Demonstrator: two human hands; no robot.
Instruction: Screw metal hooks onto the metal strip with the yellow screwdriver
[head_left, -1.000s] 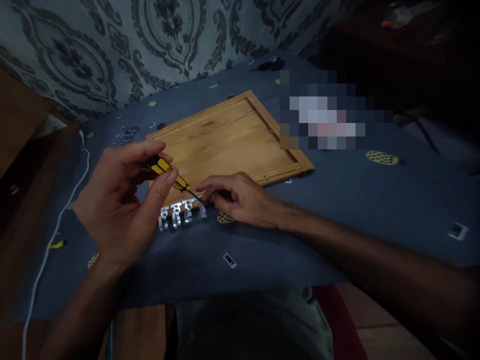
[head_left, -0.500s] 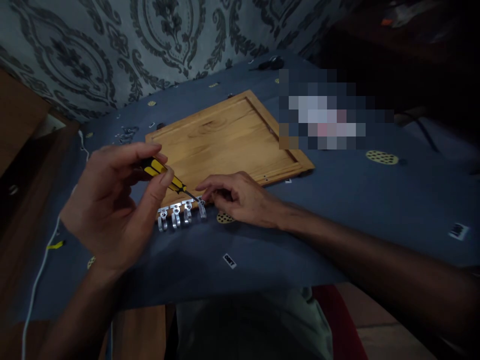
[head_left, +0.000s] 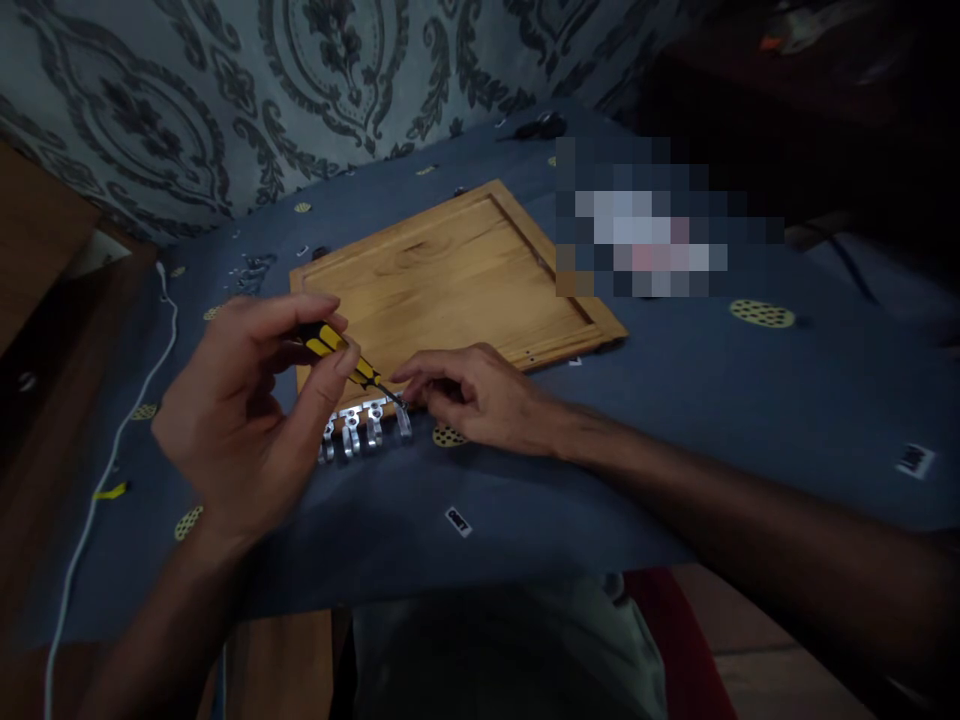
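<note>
Screwdriver (head_left: 337, 353) (yellow-black handle) pinched in left hand (head_left: 240, 420), tip down at metal hook rack (head_left: 365, 424) at frame centre, lower edge of wooden panel (head_left: 457, 280); right hand (head_left: 472, 395) fingertips closed on rack's right end.

You work in dim light, wooden board (head_left: 450, 285) brightest, deep shadow right of the board, pixelated patch (head_left: 645, 230) over its right corner.

In dim light, a grey wall (head_left: 225, 90) with dark curling patterns fills the top of the frame, a blue spotted tablecloth (head_left: 712, 400) spreads across the middle, with brown wooden furniture (head_left: 37, 230) at the left edge, and the upper right is nearly black.
</note>
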